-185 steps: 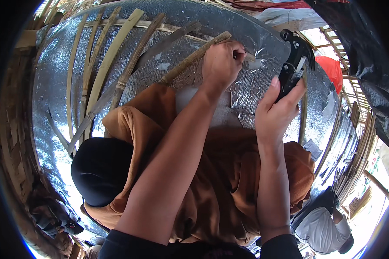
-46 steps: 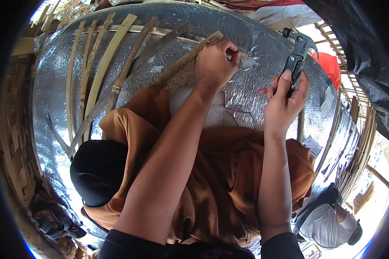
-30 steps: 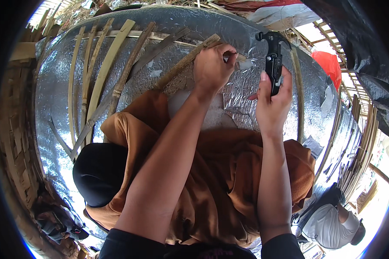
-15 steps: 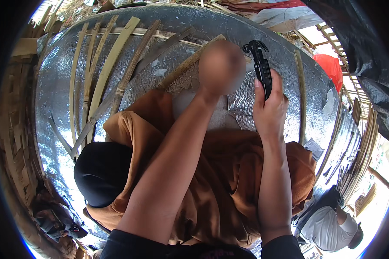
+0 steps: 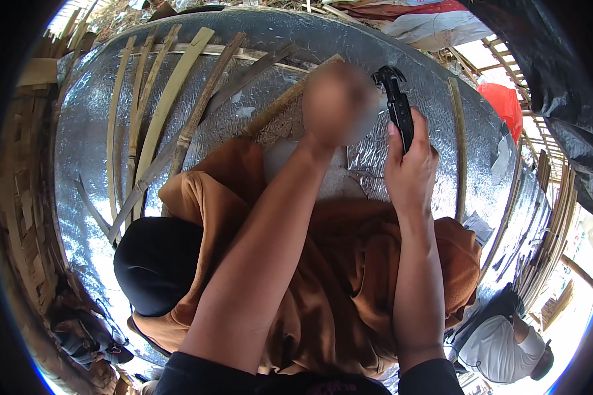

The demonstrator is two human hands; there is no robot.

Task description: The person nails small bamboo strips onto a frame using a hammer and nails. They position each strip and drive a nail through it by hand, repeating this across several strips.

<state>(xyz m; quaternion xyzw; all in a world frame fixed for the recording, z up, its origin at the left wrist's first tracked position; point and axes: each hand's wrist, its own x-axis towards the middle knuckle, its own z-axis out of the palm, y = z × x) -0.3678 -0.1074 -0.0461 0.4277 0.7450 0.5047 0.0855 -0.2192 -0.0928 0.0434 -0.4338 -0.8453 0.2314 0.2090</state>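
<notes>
My right hand is wrapped round the handle of a black hammer multi-tool with a claw-shaped head, held upright with the head pointing away from me. The head is close to the right side of my left hand. A blur covers my left hand, so its fingers and anything between them cannot be made out. Running in from the lower left, a bamboo strip reaches up to that hand and shows again just above it. Whether the hand grips the strip is hidden.
Silvery foil sheeting covers the ground. Several bamboo strips lie at the left, and one upright strip at the right. Brown cloth covers my lap. A person in a pale shirt is at the lower right, beside more bamboo.
The hammer's head has tipped slightly and come a little lower, with my right hand nearly where it was. My left hand has hardly moved.
</notes>
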